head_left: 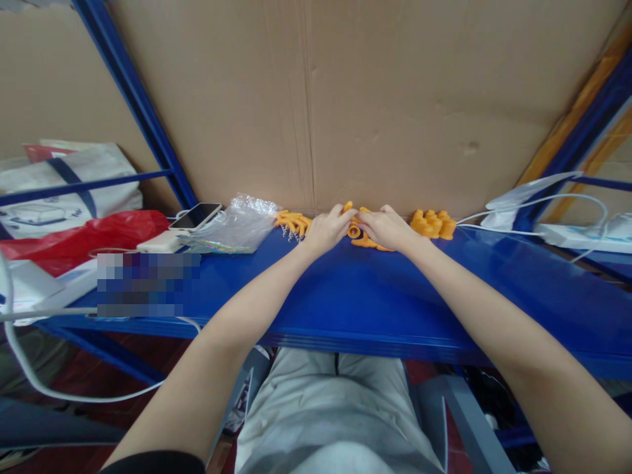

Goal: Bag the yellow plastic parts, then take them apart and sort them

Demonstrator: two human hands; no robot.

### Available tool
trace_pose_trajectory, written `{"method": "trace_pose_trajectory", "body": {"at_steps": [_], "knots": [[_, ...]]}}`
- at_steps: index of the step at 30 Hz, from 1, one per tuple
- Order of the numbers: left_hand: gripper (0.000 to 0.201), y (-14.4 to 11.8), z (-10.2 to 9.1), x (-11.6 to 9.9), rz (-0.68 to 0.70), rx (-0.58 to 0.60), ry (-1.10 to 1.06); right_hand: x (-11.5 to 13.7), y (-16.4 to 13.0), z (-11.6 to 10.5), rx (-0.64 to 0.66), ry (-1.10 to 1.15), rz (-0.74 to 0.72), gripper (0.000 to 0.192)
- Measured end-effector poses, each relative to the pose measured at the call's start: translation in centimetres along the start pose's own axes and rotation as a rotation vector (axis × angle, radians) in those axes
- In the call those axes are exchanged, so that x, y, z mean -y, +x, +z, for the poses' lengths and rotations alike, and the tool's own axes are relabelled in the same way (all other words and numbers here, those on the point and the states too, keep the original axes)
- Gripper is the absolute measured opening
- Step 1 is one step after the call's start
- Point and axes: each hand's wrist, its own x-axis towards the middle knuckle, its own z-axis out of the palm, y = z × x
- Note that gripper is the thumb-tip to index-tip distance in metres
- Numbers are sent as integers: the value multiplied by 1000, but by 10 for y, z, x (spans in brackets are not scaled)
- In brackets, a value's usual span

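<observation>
Both hands (358,229) around orange part (353,230)

hands (328,228): 2 | phone (196,215): 1 | clear bag (237,226): 1 | red bag (83,238): 1

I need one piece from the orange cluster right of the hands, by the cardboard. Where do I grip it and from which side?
Take the nearest piece of the orange cluster by its rounded top, coming from above and from the near edge of the blue shelf. The cardboard wall seems to block the far side, and the right hand lies close on the left. The pieces stand packed together, so pinching the top is probably easier than the sides.
</observation>
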Motion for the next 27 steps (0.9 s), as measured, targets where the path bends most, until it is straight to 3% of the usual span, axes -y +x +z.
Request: {"method": "trace_pose_trajectory", "body": {"at_steps": [9, 15, 23, 27], "knots": [[36, 1, -15, -8, -144, 164, 53, -1, -2, -8, 58, -39, 84, 32], [36, 3, -16, -13, -211, 212, -7, 3, -2, -12, 41, -123, 87, 31], [32, 5, -9, -8, -214, 162, -85, 1, -3, -11, -41, -111, 45, 29], [36, 3, -12, -8, -218, 129, -32, 6, -2, -13, -16, 32, 75, 30]]}}
